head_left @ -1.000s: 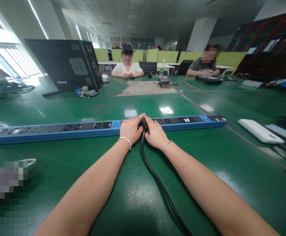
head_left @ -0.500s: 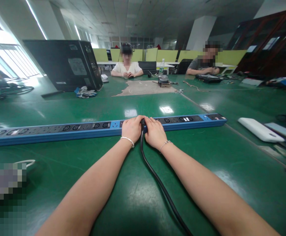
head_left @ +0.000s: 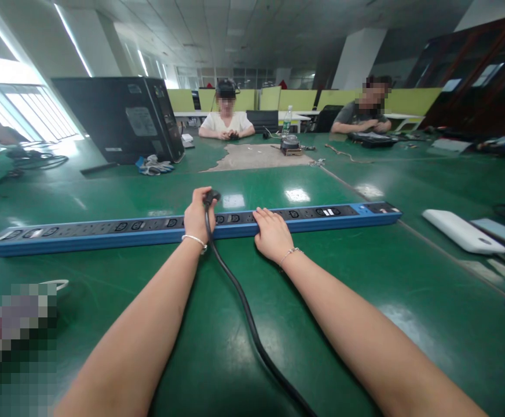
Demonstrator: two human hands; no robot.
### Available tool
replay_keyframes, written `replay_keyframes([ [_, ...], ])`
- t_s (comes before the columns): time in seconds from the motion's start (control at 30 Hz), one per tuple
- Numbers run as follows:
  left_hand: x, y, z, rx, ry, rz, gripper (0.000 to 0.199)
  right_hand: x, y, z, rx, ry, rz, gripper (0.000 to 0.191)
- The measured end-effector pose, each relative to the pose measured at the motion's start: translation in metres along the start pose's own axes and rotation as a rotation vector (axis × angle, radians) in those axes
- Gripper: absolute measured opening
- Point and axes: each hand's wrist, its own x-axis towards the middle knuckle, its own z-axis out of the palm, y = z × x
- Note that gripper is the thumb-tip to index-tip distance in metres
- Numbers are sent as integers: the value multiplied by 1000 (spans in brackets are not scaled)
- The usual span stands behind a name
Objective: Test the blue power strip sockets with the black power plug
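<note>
Over green table (head_left: 169,194), now grips raised, apparently disconnected plug (head_left: 212,198) in left hand (head_left: 196,216); rests flattish right hand (head_left: 274,233) on power strip (head_left: 335,225).

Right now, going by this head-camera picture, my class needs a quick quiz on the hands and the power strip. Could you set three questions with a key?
1. True or false: the right hand rests with its fingers on the blue multi-outlet power strip.
2. Choose one. The left hand is holding:
A. a water bottle
B. a black power plug
C. a work glove
3. Fill in: the black power cord runs from the plug toward the wearer, between the two ____.

Key: 1. True. 2. B. 3. Forearms.
</note>
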Motion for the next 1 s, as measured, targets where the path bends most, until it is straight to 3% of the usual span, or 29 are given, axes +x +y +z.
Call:
replay_keyframes([
  [0.2,18,-42,-55,100,-429,112,36,2,0,0,-1,5,2,55],
  [0.3,18,-44,-66,60,-524,138,35,2,1,1,-1,7,7,55],
  [0.7,11,-35,-51,101,-524,80,33,2,1,3,-4,16,6,55],
  [1.0,-4,-36,-43,193,-385,143,35,2,0,3,-23,14,0,56],
])
